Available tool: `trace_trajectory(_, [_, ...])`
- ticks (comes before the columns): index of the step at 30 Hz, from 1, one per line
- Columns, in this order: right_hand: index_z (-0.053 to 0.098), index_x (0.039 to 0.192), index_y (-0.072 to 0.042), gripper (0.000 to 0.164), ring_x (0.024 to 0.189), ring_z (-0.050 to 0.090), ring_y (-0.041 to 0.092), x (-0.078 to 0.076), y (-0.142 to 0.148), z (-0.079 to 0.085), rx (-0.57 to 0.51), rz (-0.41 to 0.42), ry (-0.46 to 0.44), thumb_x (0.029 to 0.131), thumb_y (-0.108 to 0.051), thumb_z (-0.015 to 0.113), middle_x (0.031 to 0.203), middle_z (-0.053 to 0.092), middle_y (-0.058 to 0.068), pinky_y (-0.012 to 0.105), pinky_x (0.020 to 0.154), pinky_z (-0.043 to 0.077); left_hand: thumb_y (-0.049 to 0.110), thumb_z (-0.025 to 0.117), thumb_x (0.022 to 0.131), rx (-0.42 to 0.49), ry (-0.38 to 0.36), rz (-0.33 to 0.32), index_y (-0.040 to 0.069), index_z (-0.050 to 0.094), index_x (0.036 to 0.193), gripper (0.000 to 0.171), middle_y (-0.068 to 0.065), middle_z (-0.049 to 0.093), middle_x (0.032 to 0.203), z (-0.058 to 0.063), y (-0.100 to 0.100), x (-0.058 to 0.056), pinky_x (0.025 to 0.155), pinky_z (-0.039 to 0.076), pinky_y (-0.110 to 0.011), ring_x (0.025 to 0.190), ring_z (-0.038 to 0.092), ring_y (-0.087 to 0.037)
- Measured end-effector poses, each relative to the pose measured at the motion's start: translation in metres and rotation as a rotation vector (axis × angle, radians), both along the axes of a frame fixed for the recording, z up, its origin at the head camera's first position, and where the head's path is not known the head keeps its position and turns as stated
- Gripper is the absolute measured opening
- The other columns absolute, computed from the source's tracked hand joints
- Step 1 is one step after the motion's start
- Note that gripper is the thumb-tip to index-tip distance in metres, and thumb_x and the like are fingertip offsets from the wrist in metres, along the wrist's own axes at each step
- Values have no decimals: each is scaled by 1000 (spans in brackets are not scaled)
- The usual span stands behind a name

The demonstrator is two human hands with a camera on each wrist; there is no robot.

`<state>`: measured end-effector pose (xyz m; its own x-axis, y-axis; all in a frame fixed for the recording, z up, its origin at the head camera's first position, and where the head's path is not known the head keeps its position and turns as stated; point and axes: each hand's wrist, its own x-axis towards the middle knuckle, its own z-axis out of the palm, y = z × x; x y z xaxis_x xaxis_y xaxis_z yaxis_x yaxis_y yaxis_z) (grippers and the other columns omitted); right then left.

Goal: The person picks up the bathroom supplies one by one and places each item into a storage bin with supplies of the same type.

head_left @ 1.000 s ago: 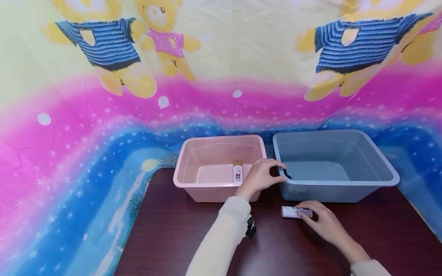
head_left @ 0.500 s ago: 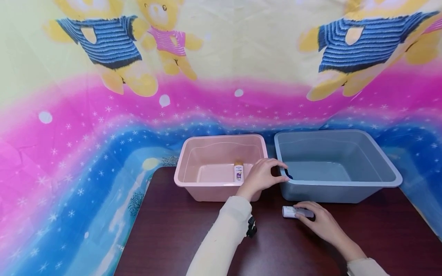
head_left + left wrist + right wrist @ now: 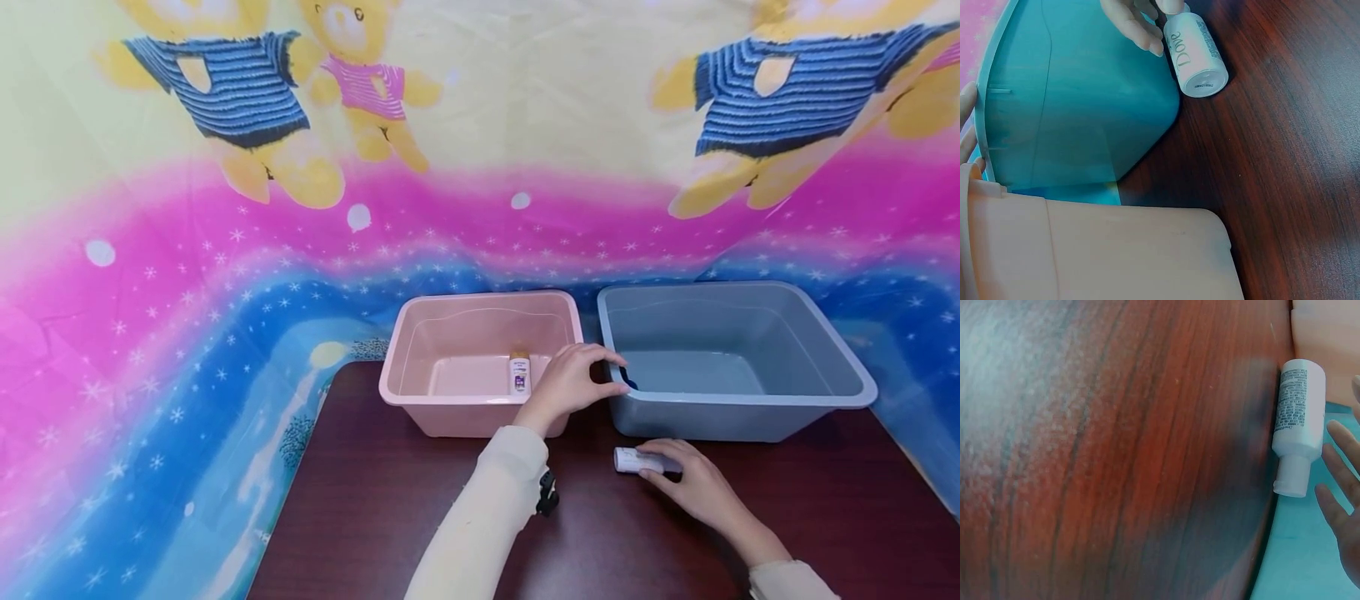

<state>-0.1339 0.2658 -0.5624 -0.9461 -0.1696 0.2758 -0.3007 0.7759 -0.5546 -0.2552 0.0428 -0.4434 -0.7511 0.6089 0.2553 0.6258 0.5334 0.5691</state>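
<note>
A small white Dove bottle (image 3: 1194,56) lies on its side in front of the grey-blue bin. My right hand (image 3: 693,479) is over its cap end, fingers on the far side and thumb on the near side. In the right wrist view those fingers (image 3: 1342,478) are spread, with a narrow gap to the bottle. My left hand (image 3: 573,383) is at the left rim of the grey-blue bin (image 3: 738,398), thumb and fingertips apart; a small dark patch shows just beyond them. In the pink bin (image 3: 450,402) lies another white bottle (image 3: 519,373) with a gold cap and purple label.
Both bins stand side by side at the back of the dark brown wooden table (image 3: 375,500), a narrow gap between them. Behind hangs a printed cloth (image 3: 480,225) with teddy bears. A black strap (image 3: 547,492) is on the left sleeve.
My right hand has shifted slightly left along the bottle, covering more of it. My left hand keeps its place at the rim. The whole head view has drifted a little.
</note>
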Motion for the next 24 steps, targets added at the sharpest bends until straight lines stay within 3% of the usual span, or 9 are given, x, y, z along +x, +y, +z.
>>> trace_trajectory(5, [72,115,-16,35,107,60,25,-2,1,-3,-11,5,4,81,-20,83,115,67,2,40,84,48,43,74,87,5,-2,-1,29,71,118,34,15,66,119,-1,0,0,107,36,-26,115,55,-6])
trace_trajectory(12, [71,119,-13,38,108,61,27,-7,4,-7,-9,7,-73,84,-23,81,118,67,6,49,85,49,44,74,87,9,-4,-5,29,71,118,34,15,66,118,-3,0,-1,106,36,-26,116,56,-9])
trace_trajectory(24, [70,120,-11,43,102,61,26,-15,5,-11,-34,27,-170,81,-20,83,116,67,8,44,81,49,44,74,87,9,-9,-2,29,71,118,34,16,65,118,-1,0,0,106,36,-26,116,56,-7])
